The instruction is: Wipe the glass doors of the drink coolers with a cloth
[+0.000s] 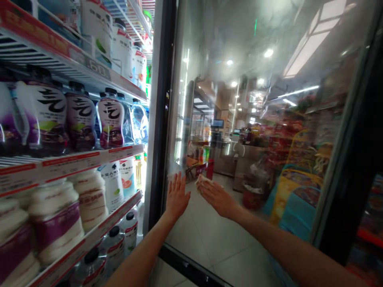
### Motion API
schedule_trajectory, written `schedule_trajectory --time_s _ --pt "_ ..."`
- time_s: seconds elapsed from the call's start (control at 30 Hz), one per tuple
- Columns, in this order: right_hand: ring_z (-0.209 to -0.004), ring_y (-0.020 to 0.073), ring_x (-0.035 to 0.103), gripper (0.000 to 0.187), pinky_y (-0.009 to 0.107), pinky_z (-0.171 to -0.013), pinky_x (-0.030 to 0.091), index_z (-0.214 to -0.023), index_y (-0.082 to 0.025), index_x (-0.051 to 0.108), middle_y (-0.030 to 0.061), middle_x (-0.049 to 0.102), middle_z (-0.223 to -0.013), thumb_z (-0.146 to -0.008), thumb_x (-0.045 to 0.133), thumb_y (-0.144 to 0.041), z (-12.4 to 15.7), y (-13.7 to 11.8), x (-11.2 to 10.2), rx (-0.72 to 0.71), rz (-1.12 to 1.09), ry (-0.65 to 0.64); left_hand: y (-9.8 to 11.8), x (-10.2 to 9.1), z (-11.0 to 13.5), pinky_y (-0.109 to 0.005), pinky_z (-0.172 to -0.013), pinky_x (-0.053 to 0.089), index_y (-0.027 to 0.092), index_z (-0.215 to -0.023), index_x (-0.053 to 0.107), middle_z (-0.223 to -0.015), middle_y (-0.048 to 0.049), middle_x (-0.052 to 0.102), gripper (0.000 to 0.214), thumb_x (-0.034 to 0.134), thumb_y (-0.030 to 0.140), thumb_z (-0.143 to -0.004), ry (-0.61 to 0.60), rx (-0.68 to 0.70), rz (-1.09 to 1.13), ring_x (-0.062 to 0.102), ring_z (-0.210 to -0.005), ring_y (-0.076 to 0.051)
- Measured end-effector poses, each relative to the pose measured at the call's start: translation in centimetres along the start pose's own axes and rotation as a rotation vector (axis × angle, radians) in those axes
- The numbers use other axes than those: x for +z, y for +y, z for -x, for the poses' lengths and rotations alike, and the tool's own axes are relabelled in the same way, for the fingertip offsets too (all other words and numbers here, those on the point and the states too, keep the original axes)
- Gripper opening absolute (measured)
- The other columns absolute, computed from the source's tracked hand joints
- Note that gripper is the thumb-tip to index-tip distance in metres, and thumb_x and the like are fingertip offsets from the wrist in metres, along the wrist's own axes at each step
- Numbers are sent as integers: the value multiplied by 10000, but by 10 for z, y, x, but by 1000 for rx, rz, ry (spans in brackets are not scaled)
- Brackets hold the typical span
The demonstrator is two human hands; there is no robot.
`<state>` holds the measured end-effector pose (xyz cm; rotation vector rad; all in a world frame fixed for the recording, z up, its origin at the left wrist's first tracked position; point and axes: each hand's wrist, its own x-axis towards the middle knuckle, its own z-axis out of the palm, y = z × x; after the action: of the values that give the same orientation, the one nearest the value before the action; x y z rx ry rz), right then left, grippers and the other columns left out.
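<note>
At a store cooler, your left hand [178, 195] lies spread against the glass door [239, 99], fingers fanned and palm toward the pane. Your right hand [217, 198] sits just beside it, fingers closed together over a white wad [202, 181], cloth or tissue, too small to tell which, held against the glass at the fingertips. Both hands are at about the same height, low on the pane, just right of the door's black frame [160, 111].

The door appears to stand swung open, and the cooler fills the view to the left of your left hand: purple-labelled bottles [109, 119] along one shelf [68, 167], fat white bottles with purple bands [55, 215] on the shelf below, and small capped bottles lower down. Red price strips run along the shelf edges.

As things stand, the wad is in place on the pane, with a milky haze across the glass above your hands, heaviest toward the top. No cleaner patch can be made out around the wad. Beyond your hands, through the pane, lie a tiled floor [209, 247], a red bin [251, 197] and a steel counter [245, 159], all blurred.
</note>
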<state>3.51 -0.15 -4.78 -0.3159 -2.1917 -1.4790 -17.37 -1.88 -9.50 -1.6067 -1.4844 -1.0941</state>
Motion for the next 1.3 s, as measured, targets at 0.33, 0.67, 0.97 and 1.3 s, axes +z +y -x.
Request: schedule_trajectory --time_s 0.33,0.67,0.97,1.3 --pt "-1320 210 323 409 404 -1114 243 -1257 -105 494 74 467 -1366 -862 403 -157 -43 -19 32 -21 -97 37 -37 3 16 -480 -1058 310 109 -1363 331 -1449 -160 312 586 456 280 -817 -19 -67 -18 257 -1357 -281" --pt "-1337 254 295 423 520 -1098 260 -1285 -90 462 127 437 -1380 -888 331 -157 -132 -10 70 139 -208 -15 -73 0 25 -501 -1050 318 67 -1350 333 -1449 -192 293 591 462 284 -815 -32 -98 -52 249 -1355 -306" --pt "-1298 179 363 427 414 -1125 248 -1271 -126 487 79 506 -1329 -862 363 -134 -62 -54 58 7 -238 -28 -76 -5 35 -502 -1065 297 82 -1344 348 -1453 -189 285 584 475 272 -807 -68 -125 -52 233 -1363 -298" --pt "-1315 187 337 443 400 -1115 240 -1284 -149 470 72 469 -1365 -847 406 -119 44 -9 -23 -4 -77 -69 12 -2 12 -462 -1081 289 120 -1362 319 -1466 -153 279 601 495 237 -799 -42 6 67 211 -1374 -268"
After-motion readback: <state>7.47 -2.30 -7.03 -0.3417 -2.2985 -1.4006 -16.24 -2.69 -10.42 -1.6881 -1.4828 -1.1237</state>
